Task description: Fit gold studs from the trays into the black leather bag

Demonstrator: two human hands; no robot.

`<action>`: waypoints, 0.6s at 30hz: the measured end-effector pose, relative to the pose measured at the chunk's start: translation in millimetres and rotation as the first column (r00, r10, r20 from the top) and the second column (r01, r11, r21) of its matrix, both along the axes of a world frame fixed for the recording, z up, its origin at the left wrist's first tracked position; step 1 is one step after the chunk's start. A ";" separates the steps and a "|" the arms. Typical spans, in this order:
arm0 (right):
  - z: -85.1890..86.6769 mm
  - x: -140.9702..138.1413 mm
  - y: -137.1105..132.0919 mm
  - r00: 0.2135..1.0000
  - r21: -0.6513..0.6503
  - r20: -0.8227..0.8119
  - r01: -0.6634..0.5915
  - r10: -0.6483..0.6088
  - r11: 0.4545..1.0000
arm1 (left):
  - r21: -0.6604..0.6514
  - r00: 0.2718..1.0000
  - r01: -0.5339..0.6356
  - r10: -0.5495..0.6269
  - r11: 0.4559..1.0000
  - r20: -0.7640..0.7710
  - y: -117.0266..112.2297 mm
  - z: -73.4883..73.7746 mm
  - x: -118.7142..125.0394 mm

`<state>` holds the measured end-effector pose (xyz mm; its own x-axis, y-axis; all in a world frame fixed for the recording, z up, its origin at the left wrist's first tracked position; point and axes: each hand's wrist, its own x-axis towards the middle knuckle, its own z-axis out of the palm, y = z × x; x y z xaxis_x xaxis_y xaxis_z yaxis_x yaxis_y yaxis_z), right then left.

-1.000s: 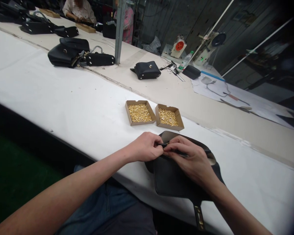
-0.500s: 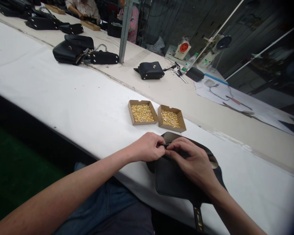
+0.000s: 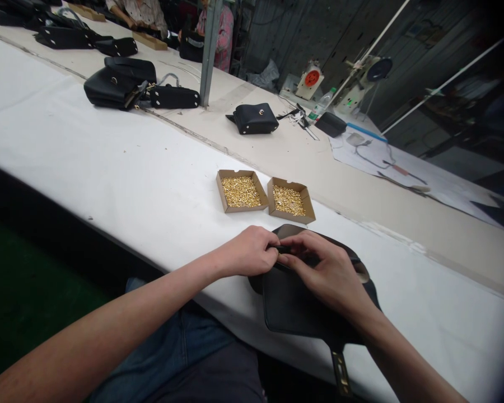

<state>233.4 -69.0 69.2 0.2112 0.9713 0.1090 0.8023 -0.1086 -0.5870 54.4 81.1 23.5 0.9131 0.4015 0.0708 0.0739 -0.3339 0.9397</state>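
A black leather bag lies on the white table in front of me, its strap with gold fittings hanging past the near edge. My left hand is closed on a thin black strap piece at the bag's upper left. From the other side, my right hand pinches at the same spot, thumb and fingers meeting close to the left fingertips. A tiny gold bit shows between the hands; whether it is loose or fixed cannot be made out.
Two cardboard boxes of small gold studs stand just beyond the bag. Farther off lie a small black bag, more black bags, a metal post, a bottle and sewing machines. Two people sit across the table.
The view has shifted slightly. My right fingers have moved a little closer over the black strap piece; my left hand keeps its grip.
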 end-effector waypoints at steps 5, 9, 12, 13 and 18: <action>4.9 -0.2 -2.1 0.999 -0.045 -0.027 -0.024 0.023 0.999 | 0.007 0.999 0.046 -0.046 0.999 -0.016 -1.8 4.5 -2.4; 7.6 -1.9 -4.7 0.998 -0.041 -0.026 -0.057 0.056 0.998 | -0.003 0.998 0.066 -0.066 0.998 -0.012 -4.3 6.2 -4.8; 8.1 -4.1 -5.7 0.996 -0.025 -0.010 -0.088 0.088 0.996 | -0.002 0.997 0.076 -0.076 0.997 0.000 -6.1 7.3 -5.3; 7.9 -4.6 -6.0 0.995 -0.022 -0.005 -0.096 0.095 0.995 | -0.001 0.997 0.078 -0.078 0.997 0.001 -6.7 8.0 -5.1; 4.7 -3.7 -9.9 0.998 -0.079 -0.022 -0.058 0.056 0.995 | 0.023 0.998 0.055 -0.054 0.998 -0.025 -10.7 14.5 -3.5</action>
<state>229.6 -78.9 73.9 0.1568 0.9873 0.0272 0.7968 -0.1102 -0.5942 51.0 70.4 37.9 0.9351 0.3496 0.0575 0.0774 -0.3599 0.9298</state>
